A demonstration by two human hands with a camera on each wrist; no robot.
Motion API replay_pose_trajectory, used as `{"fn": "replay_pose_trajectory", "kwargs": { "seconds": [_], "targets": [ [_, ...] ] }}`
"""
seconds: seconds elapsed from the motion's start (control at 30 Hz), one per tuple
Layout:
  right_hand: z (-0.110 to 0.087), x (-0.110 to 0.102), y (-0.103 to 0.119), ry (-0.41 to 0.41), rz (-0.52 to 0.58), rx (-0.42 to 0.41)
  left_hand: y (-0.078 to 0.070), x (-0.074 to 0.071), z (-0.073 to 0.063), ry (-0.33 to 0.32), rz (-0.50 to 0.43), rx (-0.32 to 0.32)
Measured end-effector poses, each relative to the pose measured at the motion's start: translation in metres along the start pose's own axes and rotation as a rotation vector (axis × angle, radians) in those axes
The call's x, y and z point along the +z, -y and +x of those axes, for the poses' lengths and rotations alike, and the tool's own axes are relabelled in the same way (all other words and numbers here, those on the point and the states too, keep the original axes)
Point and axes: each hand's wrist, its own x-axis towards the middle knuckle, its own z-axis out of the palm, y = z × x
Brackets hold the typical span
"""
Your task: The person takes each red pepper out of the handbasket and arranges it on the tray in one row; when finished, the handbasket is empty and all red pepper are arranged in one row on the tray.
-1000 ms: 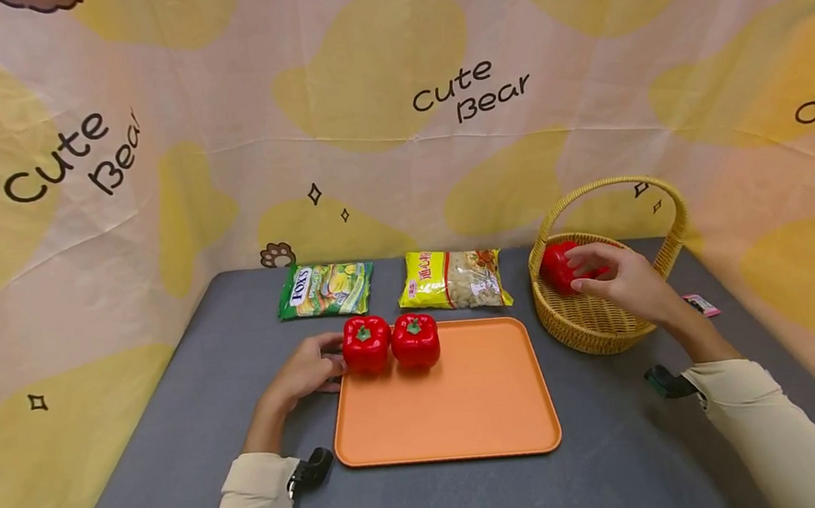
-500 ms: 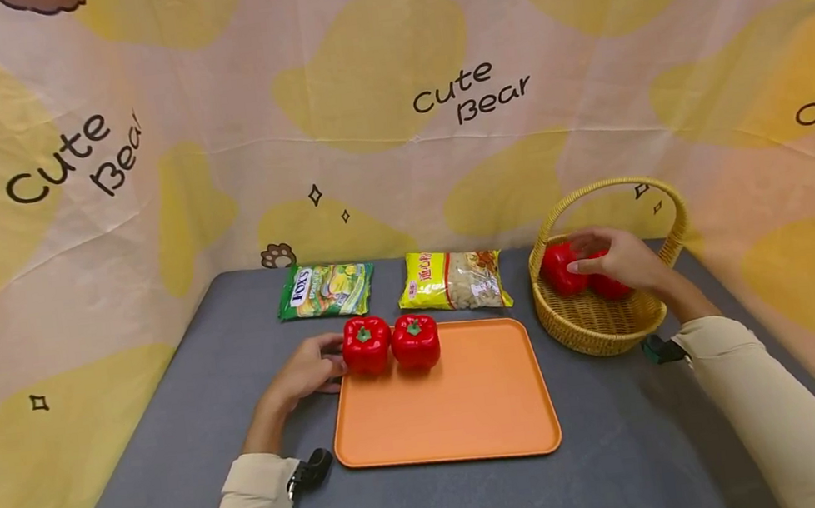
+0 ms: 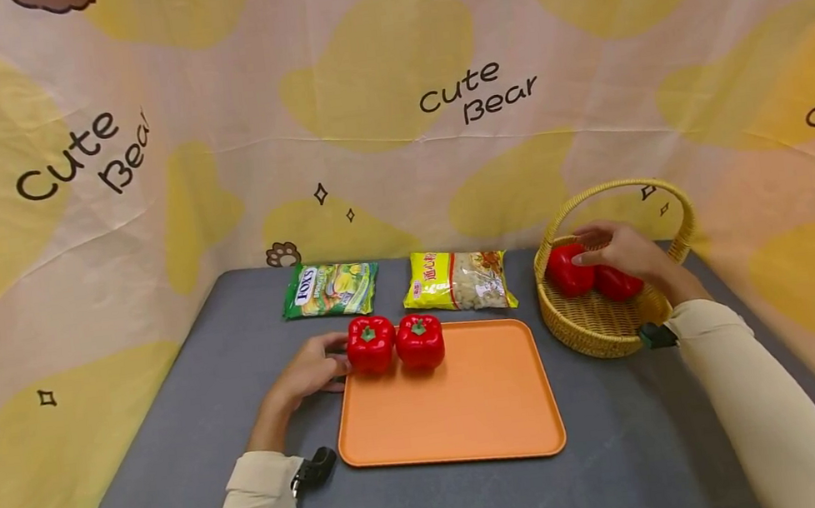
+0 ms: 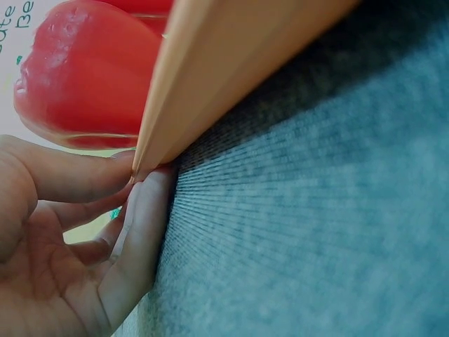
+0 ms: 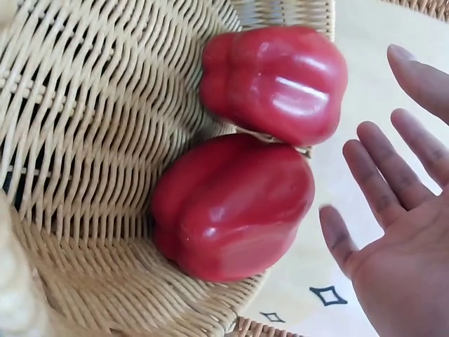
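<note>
My left hand (image 3: 309, 371) pinches the left rim of the orange tray (image 3: 456, 416). In the left wrist view, the thumb lies on top of the tray edge (image 4: 189, 84) and fingers reach beneath it. Two red bell peppers (image 3: 420, 342) with green stems stand side by side at the tray's back left. My right hand (image 3: 626, 252) hovers over the wicker basket (image 3: 583, 339), fingers spread and holding nothing. Two more red bell peppers lie in the basket, a left one (image 3: 568, 272) and a right one (image 3: 618, 283). The right wrist view shows a gap between the hand (image 5: 407, 239) and both peppers (image 5: 235, 207).
Behind the tray, a green candy bag (image 3: 332, 289) and a yellow pasta bag (image 3: 458, 280) lie on the grey table (image 3: 222, 350). The basket's tall handle (image 3: 614, 185) arches over its opening, close to the right hand. A printed cloth (image 3: 358, 83) encloses the back and sides.
My right hand has drawn back and away from the peppers, exposing the right-hand one, which was mostly covered a second ago. The left hand and tray have stayed put; the head view shifted slightly.
</note>
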Motion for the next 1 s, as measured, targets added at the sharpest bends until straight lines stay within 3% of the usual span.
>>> {"fn": "replay_pose_trajectory", "kwargs": {
  "seconds": [0.33,0.7,1.0],
  "targets": [
    [-0.0003,0.0026,-0.006,0.042,-0.067,0.005,-0.0005,0.0013,0.001,0.008,-0.011,0.006],
    [0.0018,0.0034,-0.0023,0.071,-0.06,-0.043,-0.0003,-0.0001,-0.0002,0.006,-0.01,0.003],
    [0.0015,0.005,-0.0032,0.104,-0.15,-0.019,-0.0005,0.0005,-0.001,0.003,-0.003,-0.004]
  ]
}}
